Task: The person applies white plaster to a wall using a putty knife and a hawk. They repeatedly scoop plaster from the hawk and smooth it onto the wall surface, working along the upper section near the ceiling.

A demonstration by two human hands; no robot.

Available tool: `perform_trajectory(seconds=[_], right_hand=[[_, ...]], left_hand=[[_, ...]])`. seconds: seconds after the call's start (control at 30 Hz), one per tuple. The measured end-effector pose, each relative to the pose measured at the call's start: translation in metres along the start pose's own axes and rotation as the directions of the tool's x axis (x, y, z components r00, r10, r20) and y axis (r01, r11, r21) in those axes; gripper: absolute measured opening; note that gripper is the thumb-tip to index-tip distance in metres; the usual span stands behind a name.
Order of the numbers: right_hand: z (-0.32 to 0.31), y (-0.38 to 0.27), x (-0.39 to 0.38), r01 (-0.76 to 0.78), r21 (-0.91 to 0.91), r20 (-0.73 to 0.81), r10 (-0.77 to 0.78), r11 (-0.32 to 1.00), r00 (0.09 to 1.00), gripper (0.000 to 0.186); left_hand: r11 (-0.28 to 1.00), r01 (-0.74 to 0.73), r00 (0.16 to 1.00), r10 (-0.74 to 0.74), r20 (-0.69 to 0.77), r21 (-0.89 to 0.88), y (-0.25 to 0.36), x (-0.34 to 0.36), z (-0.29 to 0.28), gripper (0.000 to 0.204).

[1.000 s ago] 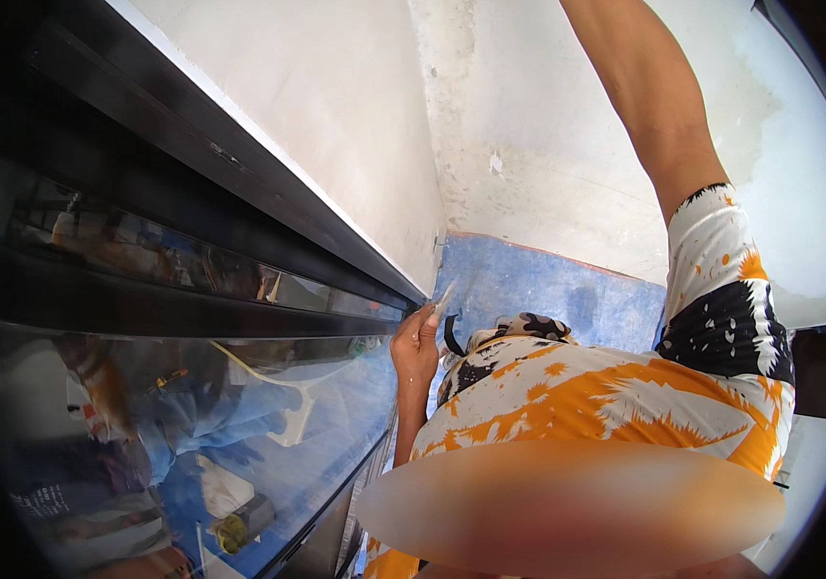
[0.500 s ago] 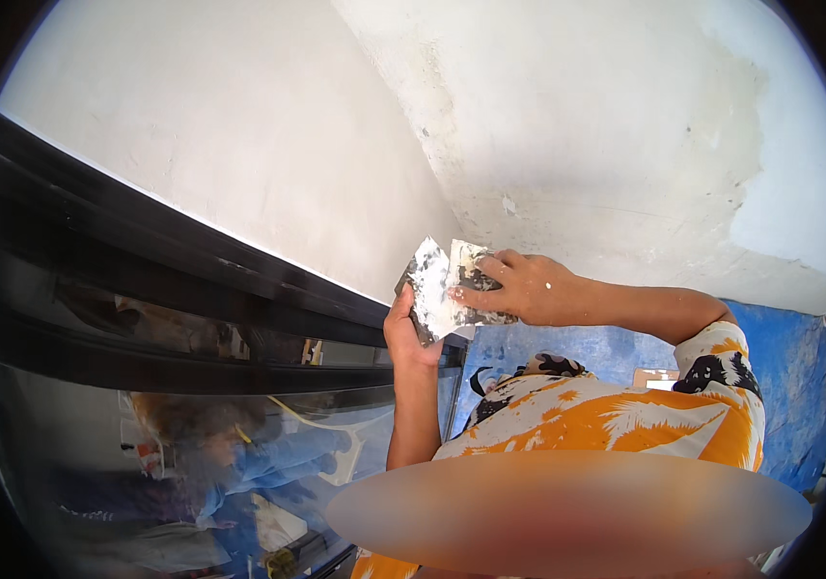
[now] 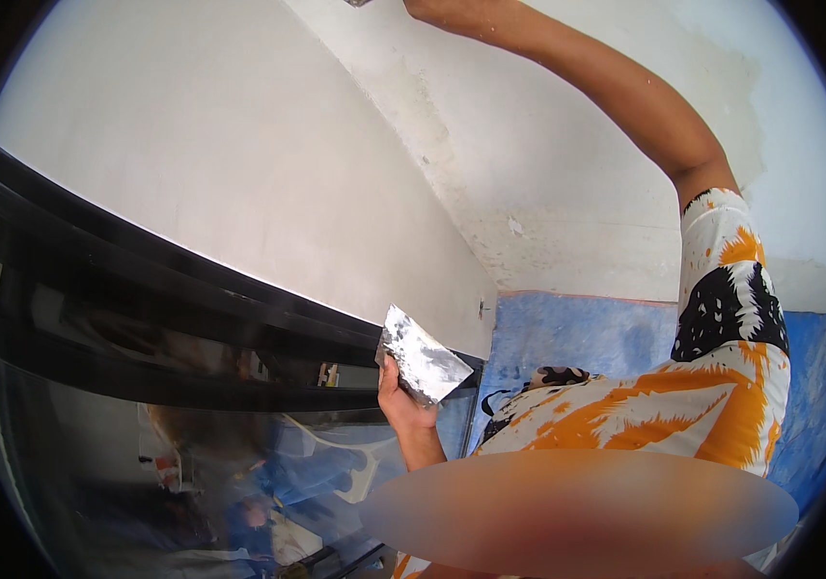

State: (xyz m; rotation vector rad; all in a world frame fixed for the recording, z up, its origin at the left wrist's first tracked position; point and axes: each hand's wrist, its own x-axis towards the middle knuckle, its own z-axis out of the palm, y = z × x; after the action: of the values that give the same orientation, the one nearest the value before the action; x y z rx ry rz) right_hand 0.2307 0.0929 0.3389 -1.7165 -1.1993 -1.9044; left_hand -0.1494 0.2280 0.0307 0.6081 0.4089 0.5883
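Observation:
My left hand (image 3: 411, 413) grips a flat putty scraper (image 3: 426, 360), its thumb over one edge. White putty smears cover the metal face. This scraper is held low, in front of the dark window frame and near the wall corner. High up, my right hand (image 3: 432, 10) is mostly cut off by the top edge of the view, the arm stretched across the pale wall. A small corner of a second scraper (image 3: 359, 2) shows just beyond it; the fingers themselves are out of sight.
A pale wall (image 3: 201, 145) meets a patchy wall (image 3: 567, 183) at a rough, chipped corner. Blue sheeting or paint (image 3: 587, 328) covers the lower part. On the left runs a black frame (image 3: 143, 261) with glass (image 3: 75, 434) showing reflections.
Half a second ago both scrapers were together at the corner. My right hand has swung up and away with its scraper; my left has dropped lower with the other.

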Motion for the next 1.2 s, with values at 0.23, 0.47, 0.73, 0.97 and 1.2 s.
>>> perform_trajectory(seconds=[0.23, 0.47, 0.73, 0.97, 1.2], right_hand=[[0.065, 0.057, 0.064, 0.238, -0.329, 0.034, -0.241, 0.914, 0.970, 0.023], [0.086, 0.022, -0.142, 0.215, -0.316, 0.292, -0.121, 0.924, 0.949, 0.052], [-0.051, -0.129, -0.283, -0.363, 0.104, 0.782, 0.149, 0.926, 0.605, 0.037], [-0.164, -0.230, -0.264, -0.520, 0.786, 0.452, 0.263, 0.335, 0.852, 0.049], [-0.153, -0.215, -0.296, -0.905, 0.377, 0.895, 0.328, -0.195, 0.303, 0.039]], left_hand=[[0.999, 0.027, 0.985, -0.020, -0.171, 0.038, -0.018, -0.019, -0.001, 0.035], [0.996, 0.022, 0.973, -0.001, -0.231, 0.085, -0.020, -0.023, -0.010, 0.031], [0.994, 0.092, 0.996, -0.092, 0.017, -0.055, -0.017, -0.018, -0.014, 0.039], [0.963, 0.263, 0.962, -0.266, -0.066, -0.056, -0.022, 0.024, 0.029, 0.030], [0.998, -0.053, 0.964, 0.060, 0.257, -0.036, 0.017, 0.032, 0.040, 0.035]])
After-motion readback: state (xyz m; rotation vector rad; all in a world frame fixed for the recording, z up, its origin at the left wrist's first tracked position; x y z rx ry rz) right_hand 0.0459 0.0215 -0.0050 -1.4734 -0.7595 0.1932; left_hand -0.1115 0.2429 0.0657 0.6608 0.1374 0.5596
